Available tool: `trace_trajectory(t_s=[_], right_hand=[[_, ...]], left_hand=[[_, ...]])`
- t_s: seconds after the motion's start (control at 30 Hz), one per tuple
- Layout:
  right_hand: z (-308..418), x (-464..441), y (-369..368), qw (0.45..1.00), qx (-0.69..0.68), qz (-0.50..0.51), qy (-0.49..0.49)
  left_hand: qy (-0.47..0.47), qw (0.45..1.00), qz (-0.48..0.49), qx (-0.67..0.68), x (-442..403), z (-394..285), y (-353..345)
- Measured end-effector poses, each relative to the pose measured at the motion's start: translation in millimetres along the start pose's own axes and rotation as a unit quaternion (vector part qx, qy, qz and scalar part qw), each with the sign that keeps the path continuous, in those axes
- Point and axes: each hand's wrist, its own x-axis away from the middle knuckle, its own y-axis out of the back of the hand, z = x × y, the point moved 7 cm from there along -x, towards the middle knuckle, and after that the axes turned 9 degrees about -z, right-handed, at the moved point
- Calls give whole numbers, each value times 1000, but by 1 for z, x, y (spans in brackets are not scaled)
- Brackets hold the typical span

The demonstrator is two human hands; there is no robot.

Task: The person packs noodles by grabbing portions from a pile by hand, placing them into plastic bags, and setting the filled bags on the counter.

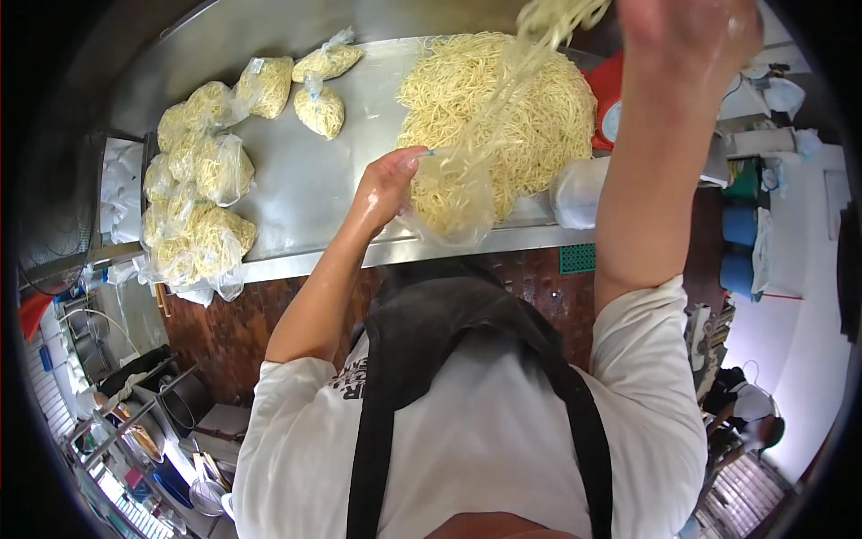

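Observation:
My left hand [384,190] pinches the rim of a clear plastic bag [458,220] that hangs open at the table's front edge with noodles inside. High at the upper right, my right hand [687,27] is raised and partly cut off by the frame; a long strand bundle of noodles [561,20] hangs beside it and trails down towards the bag. Its fingers are hard to make out. A large heap of loose noodles [539,108] lies on the metal table [359,108] behind the bag.
Several filled noodle bags [202,171] are grouped at the table's left, two more near the back [320,110]. A red scale [609,99] and a translucent container [579,193] stand right of the heap. Another person [750,404] is at the far lower right.

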Motion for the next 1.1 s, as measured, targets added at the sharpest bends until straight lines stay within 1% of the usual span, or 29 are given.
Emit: trace_trajectory(t_s=[0.03, 0.1, 0.13, 0.17, 0.2, 0.23, 0.27, 0.3, 0.33, 0.37, 0.43, 0.5, 0.57, 0.6, 0.7, 0.8, 0.87, 0.9, 0.93, 0.97, 1.0, 1.03, 1.1], right_hand=[[-1, -20, 12, 998, 3, -8, 62], [-33, -53, 54, 996, -21, -85, 12], [-63, -46, 82, 981, 174, -81, -10], [-92, -39, 111, 930, 363, -60, -30], [-137, -11, 144, 858, 510, 65, -19], [-181, 19, 177, 760, 622, 188, 27], [-185, 71, 179, 671, 697, 223, -121], [-196, 109, 196, 687, 697, 202, -28], [-176, 137, 171, 714, 671, 170, -108], [-172, 168, 150, 755, 600, 237, -121], [-180, 231, 108, 777, 489, 374, -131], [-205, 276, 100, 721, 543, 426, -59], [-243, 293, 124, 601, 626, 489, -90], [-251, 288, 125, 536, 660, 515, -104], [-245, 275, 132, 424, 626, 609, -238], [-211, 218, 111, 649, 459, 538, -279], [-175, 162, 90, 767, 377, 424, -298], [-162, 139, 86, 850, 292, 295, -324], [-150, 118, 89, 906, 198, 156, -340], [-142, 89, 86, 933, 102, 181, -294], [-140, 51, 81, 948, -46, 204, -240], [-137, 16, 78, 928, -205, 241, -196], [-84, -31, 40, 965, -207, 95, -129]], left_hand=[[1, 1000, -1, -4, -1, 1, 1], [14, 1000, -13, 13, 2, 4, 3], [21, 999, -20, 22, 3, 6, 5], [23, 999, -19, 29, 4, 8, 6], [26, 999, -20, 37, 5, 12, 8], [30, 998, -21, 45, 6, 16, 10], [32, 998, -27, 44, 5, 18, 11], [37, 998, -32, 42, 5, 21, 13], [42, 998, -37, 38, 4, 23, 15], [43, 997, -43, 38, 2, 24, 17], [46, 997, -49, 35, -3, 24, 16], [31, 999, -32, 16, -5, 17, 11], [25, 999, -25, 1, -5, 6, 7], [26, 999, -29, -4, -4, 0, 7], [20, 999, -42, 16, -5, -1, 21], [28, 997, -51, 45, 0, -2, 23], [32, 997, -47, 56, 2, -1, 24], [33, 997, -37, 58, 2, 2, 23], [33, 997, -25, 60, 2, 3, 21], [34, 998, -26, 44, 3, 1, 20], [34, 999, -26, 26, 5, -2, 17], [35, 999, -24, 8, 7, -3, 14], [31, 999, -15, -13, 8, 0, 10]])
